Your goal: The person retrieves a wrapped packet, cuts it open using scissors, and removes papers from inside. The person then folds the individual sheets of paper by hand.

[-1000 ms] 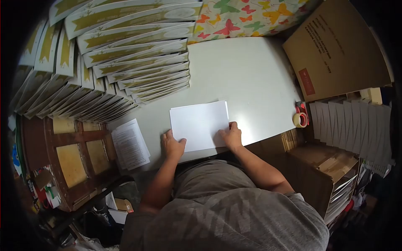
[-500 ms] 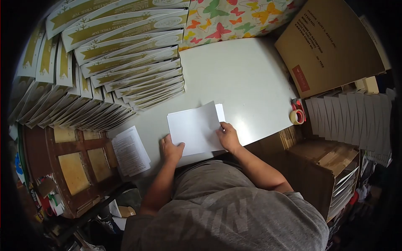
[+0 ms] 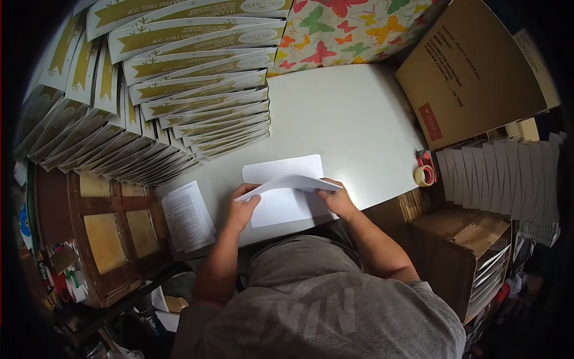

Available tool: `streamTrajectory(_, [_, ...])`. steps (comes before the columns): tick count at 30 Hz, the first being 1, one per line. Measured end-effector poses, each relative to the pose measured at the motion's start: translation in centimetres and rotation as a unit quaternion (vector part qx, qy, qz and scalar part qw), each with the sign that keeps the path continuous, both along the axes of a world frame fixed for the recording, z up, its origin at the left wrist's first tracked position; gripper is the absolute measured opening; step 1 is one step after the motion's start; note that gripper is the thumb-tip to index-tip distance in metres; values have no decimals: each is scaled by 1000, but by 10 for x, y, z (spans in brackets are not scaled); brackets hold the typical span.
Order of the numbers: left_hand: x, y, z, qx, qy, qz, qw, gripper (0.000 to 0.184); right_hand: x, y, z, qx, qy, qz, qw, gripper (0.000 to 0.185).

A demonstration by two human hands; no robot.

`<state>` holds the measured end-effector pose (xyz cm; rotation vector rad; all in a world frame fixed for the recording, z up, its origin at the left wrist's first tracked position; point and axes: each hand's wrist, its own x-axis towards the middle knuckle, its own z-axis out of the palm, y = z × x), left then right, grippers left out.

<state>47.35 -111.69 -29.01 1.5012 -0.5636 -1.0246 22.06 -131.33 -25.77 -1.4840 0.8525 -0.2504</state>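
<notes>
A thin bundle of white paper sheets (image 3: 293,181) is raised and bowed upward between my two hands. My left hand (image 3: 244,206) pinches its left end, thumb toward me and fingers behind. At the other end, my right hand (image 3: 338,198) grips the paper between thumb and fingers. Under the bundle, more white paper (image 3: 287,206) lies flat on the white table (image 3: 353,102). How many sheets are held cannot be made out.
Printed sheets (image 3: 188,218) lie left of my hands. Rows of gold-and-white folded boxes (image 3: 203,66) fill the back left. Tape rolls (image 3: 424,173) sit at the right edge, near a large carton (image 3: 472,78), white folded pieces (image 3: 496,173) and an open cardboard box (image 3: 460,245).
The left hand, formerly resting at the paper's edge, now grips the bundle. The right hand has moved slightly right and down. The sheets have been lifted off the pile and bent.
</notes>
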Motion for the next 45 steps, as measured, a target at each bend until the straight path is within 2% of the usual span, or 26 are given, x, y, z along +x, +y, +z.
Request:
streamTrajectory(2, [-23,-14,21,202,-11,48,978,44,5,16,-7,13,68,-37,997,30])
streamTrajectory(4, [-54,-18,-9,67,-80,22,994,60,15,35,-11,-25,31,-42,998,30])
streamTrajectory(5, [-67,-22,3,66,-81,24,994,60,22,43,-12,-67,-9,-46,997,29])
streamTrajectory(7, [-88,-27,37,-89,-221,-149,960,74,26,52,-14,-147,-85,-54,984,29])
streamTrajectory(8, [-86,-26,32,-89,-221,-149,960,74,23,48,-14,-146,-85,-54,984,29])
streamTrajectory(12, [-58,-26,1,-50,-222,16,974,73,2,13,-11,98,11,42,994,37])
streamTrajectory(13, [-56,-27,8,-50,-222,14,974,73,3,14,-7,99,11,40,994,37])
streamTrajectory(17, [-55,-28,47,-133,-310,-138,931,68,8,24,18,-107,-124,55,985,49])
streamTrajectory(18, [-55,-28,45,-134,-313,-138,930,68,11,27,16,-108,-126,55,984,49])
streamTrajectory(23, [-65,-35,8,-103,-250,-73,960,60,19,42,-18,-69,-128,-23,989,56])
streamTrajectory(27, [-61,-42,-6,59,-198,-108,972,57,25,39,-49,-27,-96,-36,994,60])
streamTrajectory(28, [-57,-46,-5,56,-199,-108,972,57,26,34,-44,-29,-97,-36,994,60])
streamTrajectory(32, [-46,-39,31,25,-52,-89,994,51,27,25,28,-20,-1,12,1000,45])
streamTrajectory(33, [-47,-41,45,23,-53,-89,994,51,30,22,40,-22,-3,12,1000,45])
streamTrajectory(37, [-61,-42,90,37,224,-27,974,49,35,16,71,152,-151,-27,976,38])
streamTrajectory(45, [-69,-35,94,47,237,-22,970,48,38,22,72,137,-159,-24,977,29])
